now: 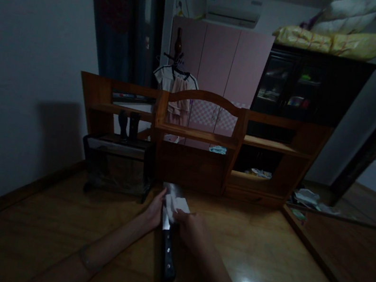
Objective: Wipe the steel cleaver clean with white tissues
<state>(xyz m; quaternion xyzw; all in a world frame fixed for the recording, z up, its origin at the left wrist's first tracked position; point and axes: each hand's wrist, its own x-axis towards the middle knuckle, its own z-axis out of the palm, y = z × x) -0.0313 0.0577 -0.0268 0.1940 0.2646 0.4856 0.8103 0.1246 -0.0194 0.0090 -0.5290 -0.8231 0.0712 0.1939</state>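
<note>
Fingers are gripping on both sides: a wooden surface [62, 221] is bearing a knife block [125, 174]; nearer, the left hand [155, 208] is holding the black-handled kitchen knife [168, 253] by its blade, while the right hand [193, 229] is pressing a white wipe [173, 206] against it.

The picture is dim, with a cold, bluish tone, and the black cabinet [333, 88] and the curtain [116, 28] lose most of their detail. The light seems to come from the right, because a soft shadow falls on the left wall [26, 51] beside the dark stand [121, 171]. On the glossy wooden surface [257, 244] there is one strong white glare, at the lower right. The left hand [154, 210], the right hand [193, 226] and the knife [167, 238] are slightly soft. Toward the right edge, straight lines lean strongly, as in the door frame [375, 143].
</note>
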